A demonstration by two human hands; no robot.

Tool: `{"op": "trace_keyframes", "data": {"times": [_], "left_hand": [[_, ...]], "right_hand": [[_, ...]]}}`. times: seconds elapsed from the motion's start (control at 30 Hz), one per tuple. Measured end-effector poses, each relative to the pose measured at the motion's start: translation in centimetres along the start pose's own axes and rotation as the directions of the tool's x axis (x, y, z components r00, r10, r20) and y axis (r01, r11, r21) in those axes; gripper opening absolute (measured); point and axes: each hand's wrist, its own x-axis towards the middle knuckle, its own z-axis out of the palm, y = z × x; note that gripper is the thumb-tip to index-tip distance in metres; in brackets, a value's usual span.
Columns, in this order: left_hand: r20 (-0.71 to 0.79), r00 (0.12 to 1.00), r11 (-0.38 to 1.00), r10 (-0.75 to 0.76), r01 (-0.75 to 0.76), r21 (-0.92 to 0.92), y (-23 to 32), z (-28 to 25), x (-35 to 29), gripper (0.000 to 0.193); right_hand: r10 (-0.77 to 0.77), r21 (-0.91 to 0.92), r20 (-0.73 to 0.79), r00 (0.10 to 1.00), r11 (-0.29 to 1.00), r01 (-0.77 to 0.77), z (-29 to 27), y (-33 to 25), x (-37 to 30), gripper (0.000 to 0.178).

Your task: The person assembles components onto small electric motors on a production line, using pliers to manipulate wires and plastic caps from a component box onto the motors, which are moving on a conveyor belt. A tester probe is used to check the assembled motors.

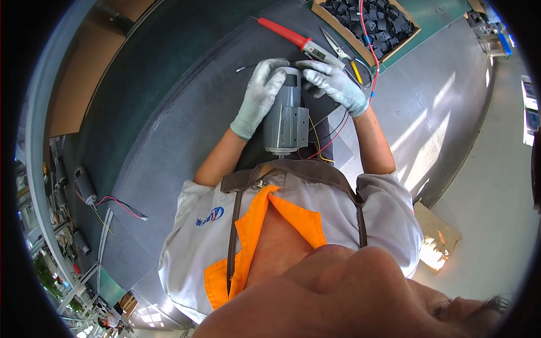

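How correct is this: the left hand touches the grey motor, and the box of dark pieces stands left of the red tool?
Wrong side: the head view shows the box right of the red tool. The left hand does touch the grey motor.

Part of the grey motor (282,121) is covered by the gloved left hand (262,90), while some fingertips of the gloved right hand (332,84) are lost in shadow beside the casing, so their exact contact cannot be told. The cardboard box (401,45) of black parts (366,22) and the red cable (367,40) are cut off by the upper edge. At the left rim, a distant person (111,321) is too small to be made out clearly.
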Motion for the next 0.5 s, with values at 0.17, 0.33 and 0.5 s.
{"op": "trace_keyframes", "data": {"times": [0.17,0.33,0.5], "left_hand": [[0.019,0.998,0.993,-0.063,0.064,-0.101,-0.1,0.1,-0.3,0.033],[0.046,0.986,0.983,0.158,-0.161,0.083,-0.3,-0.3,-1.4,0.041],[0.065,0.989,0.99,0.133,-0.136,0.048,-0.3,-0.5,-0.8,0.043]], "right_hand": [[-0.061,-0.101,0.095,0.994,0.992,0.07,0.1,-0.3,0.8,0.063],[-0.406,-0.416,-0.064,0.912,0.841,0.346,3.7,1.5,0.7,0.056],[-0.408,-0.405,-0.3,0.862,0.873,0.272,7.2,1.4,0.8,0.039]]}}
